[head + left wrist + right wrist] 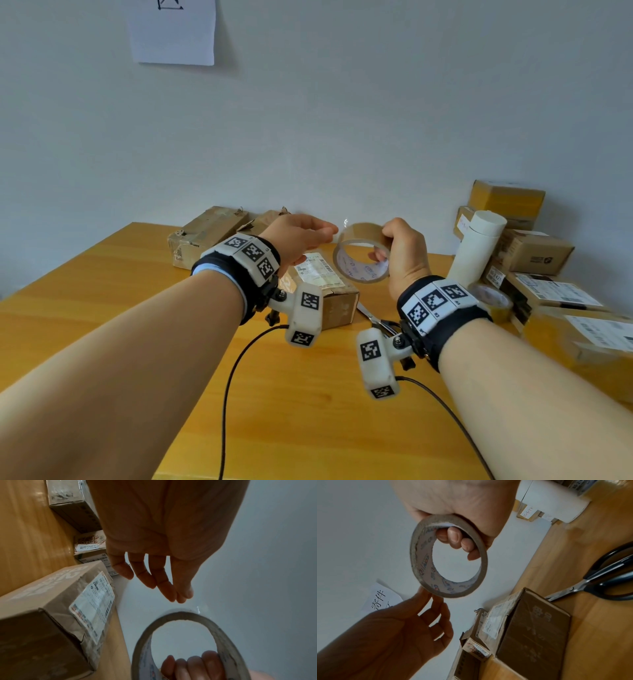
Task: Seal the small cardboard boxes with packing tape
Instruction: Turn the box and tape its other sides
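My right hand [386,244] holds a roll of brown packing tape [352,270] upright in the air above the table, fingers [456,538] hooked through its core. My left hand [330,233] reaches in from the left with its fingers straight. Its thumb and forefinger tips [428,595] touch the roll's outer rim [181,614], where a small shiny bit of tape sticks up. A small cardboard box [337,301] with a white shipping label lies on the table below both hands, also in the left wrist view [51,601] and the right wrist view [534,628].
Black-handled scissors [371,317] lie right of the box on the yellow wooden table [308,411]. Worn boxes [205,233] sit at the back left by the wall. At the right are stacked labelled boxes [534,253], a white tube [479,246] and a second tape roll [493,298].
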Demonstrator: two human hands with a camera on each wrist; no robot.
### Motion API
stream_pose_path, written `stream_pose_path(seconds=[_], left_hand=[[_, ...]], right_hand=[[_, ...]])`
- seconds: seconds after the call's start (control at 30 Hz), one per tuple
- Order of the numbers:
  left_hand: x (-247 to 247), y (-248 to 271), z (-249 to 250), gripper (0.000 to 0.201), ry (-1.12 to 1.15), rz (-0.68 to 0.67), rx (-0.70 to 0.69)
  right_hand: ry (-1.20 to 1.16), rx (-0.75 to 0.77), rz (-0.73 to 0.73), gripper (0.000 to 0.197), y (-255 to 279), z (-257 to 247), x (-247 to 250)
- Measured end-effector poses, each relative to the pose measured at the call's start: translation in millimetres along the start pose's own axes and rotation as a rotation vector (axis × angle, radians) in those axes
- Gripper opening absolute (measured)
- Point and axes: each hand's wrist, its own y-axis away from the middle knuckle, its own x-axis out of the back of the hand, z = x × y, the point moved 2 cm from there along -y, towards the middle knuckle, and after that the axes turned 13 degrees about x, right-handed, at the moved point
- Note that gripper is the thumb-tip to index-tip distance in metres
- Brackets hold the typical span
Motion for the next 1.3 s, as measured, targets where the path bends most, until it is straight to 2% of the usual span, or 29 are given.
stream_pose_path(seconds=[0.17,0.27,0.37,0.47,0.6,0.77,0.9,0.97,1.07,1.17,1.3], left_hand=[[-5,0,-1,0.006,0.034,0.021,0.000],[-8,-1,-2,0.006,0.056,0.050,0.005],[-8,-1,-3,0.006,0.096,0.023,0.026],[-8,2,-2,0.005,0.104,0.004,0.011],[-9,2,-1,0.007,0.062,0.017,-0.020],[-16,4,-1,0.017,0.017,-0.042,0.014],[-19,3,3,0.020,-0.120,0.030,-0.038],[-16,4,4,0.018,-0.219,0.064,-0.061],[-12,6,6,0.016,-0.290,0.047,-0.057],[-12,10,8,0.018,-0.283,0.005,-0.049],[-11,14,5,0.016,-0.202,-0.038,-0.023]], right_hand=[[0.123,0.096,-0.024,0.020,6,-6,-4],[0.148,0.144,-0.074,0.024,10,-8,-7],[0.139,0.155,-0.082,0.031,11,-8,-8],[0.147,0.167,-0.076,0.026,10,-8,-8],[0.138,0.169,-0.092,0.019,11,-7,-8],[0.117,0.153,-0.106,0.020,10,-3,-8],[0.176,0.184,-0.135,0.019,10,-4,-9],[0.224,0.236,-0.141,0.020,10,-4,-9],[0.346,0.389,-0.141,0.025,10,-5,-7],[0.456,0.496,-0.104,0.026,10,-8,-3],[0.547,0.565,-0.072,0.029,9,-12,4]])
